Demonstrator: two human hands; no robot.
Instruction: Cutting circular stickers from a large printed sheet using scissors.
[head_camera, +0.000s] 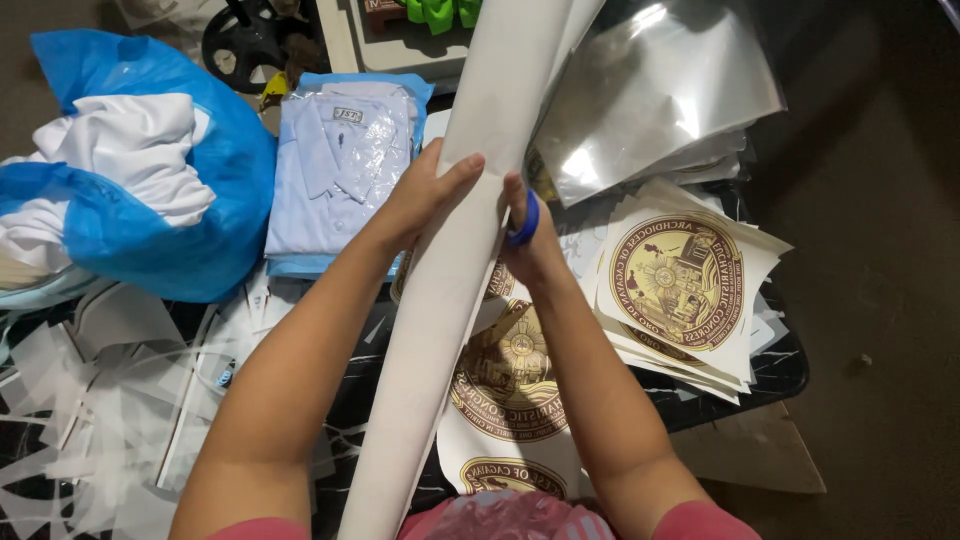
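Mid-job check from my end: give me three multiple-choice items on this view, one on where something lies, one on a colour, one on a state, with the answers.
1. Where does the folded light blue shirt lie?
A. left of the paper roll
B. under the stack of round prints
C. inside the blue bag

2. What colour is the band on the right hand?
A. red
B. blue
C. green

3. How is the paper roll held?
A. left hand only
B. lying loose
C. both hands around it

Answers: 1 A, it sits between the blue bag and the roll. 2 B, a blue ring shows at the fingers. 3 C, the left hand and the right hand each have a grip on a side.
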